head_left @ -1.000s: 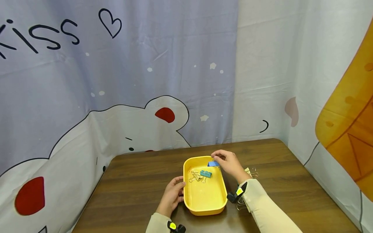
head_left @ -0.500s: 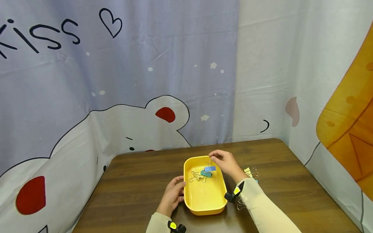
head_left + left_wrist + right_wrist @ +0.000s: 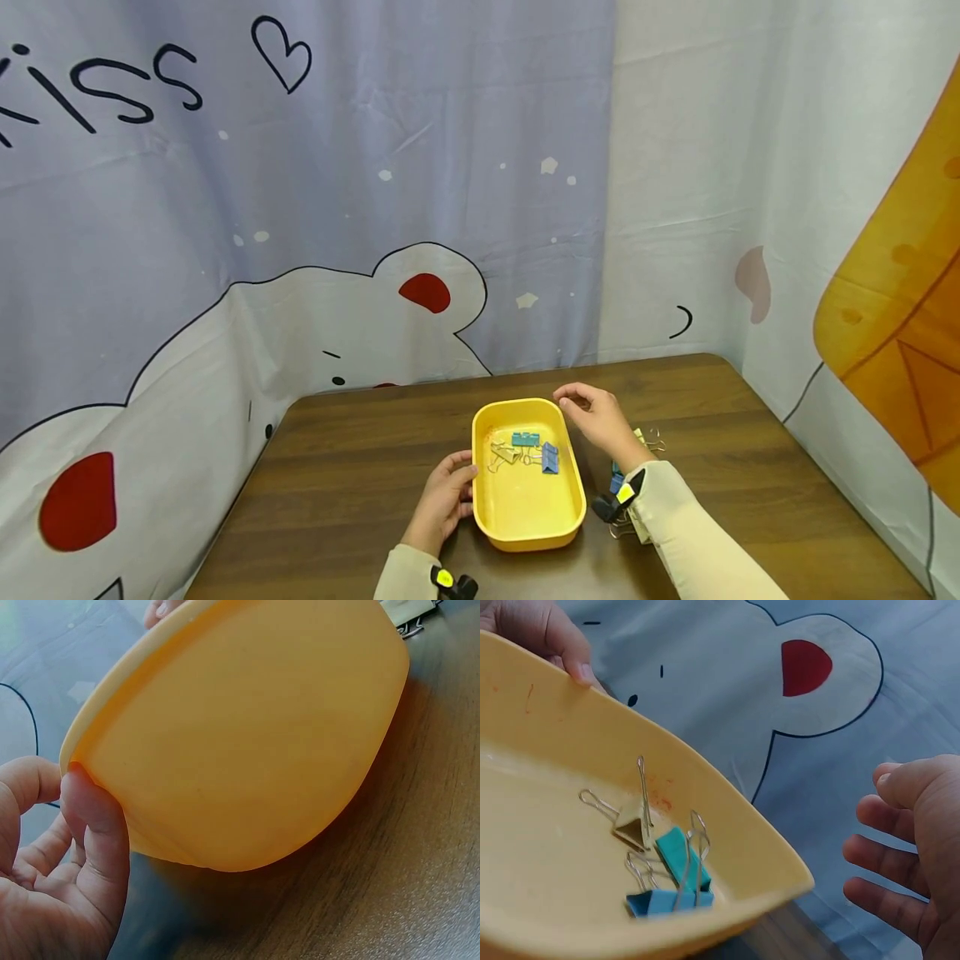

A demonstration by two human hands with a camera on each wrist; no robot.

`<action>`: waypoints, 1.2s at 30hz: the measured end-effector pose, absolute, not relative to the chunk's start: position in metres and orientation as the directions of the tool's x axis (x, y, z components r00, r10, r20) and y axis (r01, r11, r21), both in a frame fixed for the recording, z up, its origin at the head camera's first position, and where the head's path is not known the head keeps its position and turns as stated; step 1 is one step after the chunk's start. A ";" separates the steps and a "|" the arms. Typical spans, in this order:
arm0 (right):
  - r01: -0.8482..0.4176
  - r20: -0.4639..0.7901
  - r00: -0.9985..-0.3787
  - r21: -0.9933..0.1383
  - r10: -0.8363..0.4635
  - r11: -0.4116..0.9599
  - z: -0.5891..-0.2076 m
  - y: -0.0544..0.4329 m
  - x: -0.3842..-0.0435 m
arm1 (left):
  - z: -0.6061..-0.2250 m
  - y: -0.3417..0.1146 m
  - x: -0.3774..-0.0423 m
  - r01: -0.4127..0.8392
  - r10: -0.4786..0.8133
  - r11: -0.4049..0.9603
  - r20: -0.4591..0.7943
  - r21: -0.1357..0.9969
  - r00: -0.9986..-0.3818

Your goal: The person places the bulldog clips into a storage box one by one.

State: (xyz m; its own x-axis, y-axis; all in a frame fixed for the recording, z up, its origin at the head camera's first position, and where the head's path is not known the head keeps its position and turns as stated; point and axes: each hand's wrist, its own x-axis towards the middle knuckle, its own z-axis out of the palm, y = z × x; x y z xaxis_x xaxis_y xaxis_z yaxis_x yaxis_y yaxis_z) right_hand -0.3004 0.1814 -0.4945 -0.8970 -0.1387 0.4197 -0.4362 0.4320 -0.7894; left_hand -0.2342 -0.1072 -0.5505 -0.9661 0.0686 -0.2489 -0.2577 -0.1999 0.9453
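Note:
A yellow plastic tray [image 3: 528, 510] stands on the table, holding a blue binder clip [image 3: 550, 459], a teal binder clip [image 3: 525, 439] and a pale yellow binder clip [image 3: 505, 452]. The three lie close together in its far half, with wire handles sticking out. My left hand [image 3: 441, 505] grips the tray's left rim, thumb and fingers pinching the edge in the left wrist view. Beyond the tray's far right corner hovers my right hand [image 3: 600, 422]. Its fingers are loosely bent, and nothing is between them in the right wrist view [image 3: 900, 847].
Right of the tray, partly hidden under my right wrist, lie several more binder clips, among them a blue one [image 3: 617, 482] and a pale yellow one [image 3: 639, 527]. The wooden table [image 3: 337, 475] ends at a printed curtain [image 3: 420, 192] behind and beside it.
My right hand has let go of the blue binder clip, which now lies in the tray, and has drawn back to the right. The teal clip has shifted slightly. My left hand stays put.

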 end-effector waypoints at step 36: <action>-0.343 0.511 -0.837 -0.769 0.196 0.539 -0.537 0.302 -0.247 | -0.553 -0.108 -0.231 -0.245 0.103 -0.231 -0.227 0.942 -0.968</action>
State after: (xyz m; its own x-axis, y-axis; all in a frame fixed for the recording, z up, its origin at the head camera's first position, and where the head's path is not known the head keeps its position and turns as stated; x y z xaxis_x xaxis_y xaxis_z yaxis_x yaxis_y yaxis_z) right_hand -0.2473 0.3025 -0.5369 -0.8371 0.1955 0.5109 -0.3434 0.5392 -0.7690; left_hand -0.2310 -0.1076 -0.5533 -0.9685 0.1035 -0.2266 -0.2450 -0.2309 0.9416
